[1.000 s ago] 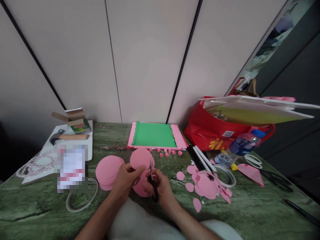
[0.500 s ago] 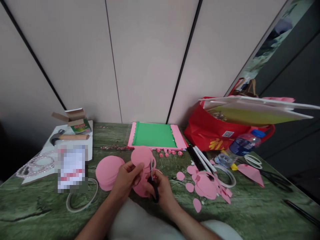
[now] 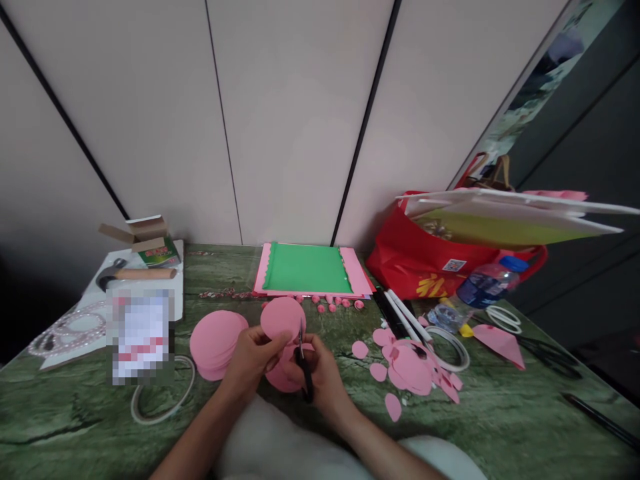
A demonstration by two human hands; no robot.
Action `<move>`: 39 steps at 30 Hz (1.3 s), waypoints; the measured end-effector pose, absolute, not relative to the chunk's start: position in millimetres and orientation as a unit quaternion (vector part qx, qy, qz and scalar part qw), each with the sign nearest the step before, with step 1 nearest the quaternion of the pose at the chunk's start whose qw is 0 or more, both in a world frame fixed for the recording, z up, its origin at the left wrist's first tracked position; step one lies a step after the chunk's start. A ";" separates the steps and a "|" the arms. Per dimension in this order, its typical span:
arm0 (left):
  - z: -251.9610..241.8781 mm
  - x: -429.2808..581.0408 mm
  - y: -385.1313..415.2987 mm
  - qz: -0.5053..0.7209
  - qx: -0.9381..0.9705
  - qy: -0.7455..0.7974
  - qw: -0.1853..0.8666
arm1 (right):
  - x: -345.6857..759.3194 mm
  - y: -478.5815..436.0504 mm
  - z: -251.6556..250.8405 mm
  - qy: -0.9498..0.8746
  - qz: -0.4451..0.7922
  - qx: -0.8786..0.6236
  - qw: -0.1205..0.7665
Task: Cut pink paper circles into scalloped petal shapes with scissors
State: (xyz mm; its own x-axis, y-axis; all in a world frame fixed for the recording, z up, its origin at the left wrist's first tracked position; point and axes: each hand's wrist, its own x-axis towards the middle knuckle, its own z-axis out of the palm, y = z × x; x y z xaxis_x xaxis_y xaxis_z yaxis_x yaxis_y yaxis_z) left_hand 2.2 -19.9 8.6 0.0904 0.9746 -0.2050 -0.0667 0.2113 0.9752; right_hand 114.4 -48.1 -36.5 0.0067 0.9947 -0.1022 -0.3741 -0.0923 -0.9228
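Observation:
Pinched in my left hand [image 3: 257, 353] is a pink paper circle [image 3: 281, 316], held up above the table. My right hand [image 3: 323, 373] grips black-handled scissors [image 3: 303, 373], whose blades stand upright at the circle's right edge. Below my hands lies another pink paper piece [image 3: 283, 379], partly covered by them. A stack of pink paper circles [image 3: 217, 343] rests just left of my left hand. To the right of my right hand is a loose pile of cut pink paper pieces [image 3: 413, 367], several of them petal-shaped.
Behind my hands lie a green sheet on pink paper [image 3: 307, 269] and several small rolled pink pieces [image 3: 333, 307]. Tape rolls [image 3: 163, 393], a hammer [image 3: 143, 273] and an opened box [image 3: 155, 250] are at left. A red bag [image 3: 400, 260], bottle [image 3: 485, 290] and pens [image 3: 405, 317] stand right.
The circle has turned or shifted slightly at the scissors, and the strip of paper seen right of the blades no longer shows. Both hands stay in nearly the same place.

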 end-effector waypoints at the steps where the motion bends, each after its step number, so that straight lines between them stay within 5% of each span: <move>1: 8.9 2.4 -20.0 0.443 0.448 0.508 0.587 | 114.4 -48.3 -36.7 -0.365 0.603 -0.428 0.565; 39: 7.0 0.6 -19.8 0.460 0.435 0.471 0.615 | 114.0 -50.9 -43.8 -0.421 0.584 -0.417 0.555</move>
